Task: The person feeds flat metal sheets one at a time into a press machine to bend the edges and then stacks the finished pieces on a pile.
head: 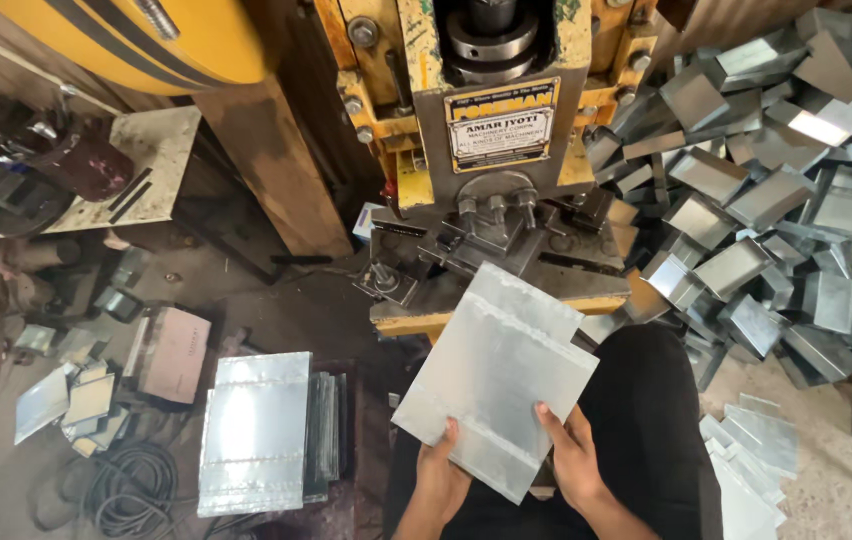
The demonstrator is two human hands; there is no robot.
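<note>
Both my hands hold one flat, shiny metal sheet [498, 375] with two faint crease lines, tilted in front of my lap. My left hand [441, 472] grips its near left edge, thumb on top. My right hand [573, 458] grips the near right edge, thumb also on top. The sheet's far corner points at the bed [491, 262] of a yellow and grey press machine [502, 120] just ahead of me. The press ram stands raised above the die.
A stack of flat metal sheets [258, 430] lies at my left. A big heap of bent metal pieces [776, 190] fills the right side, with more sheets [751, 460] by my right knee. A cluttered bench [146, 160], a coiled cable [131, 485] and a box [174, 352] are left.
</note>
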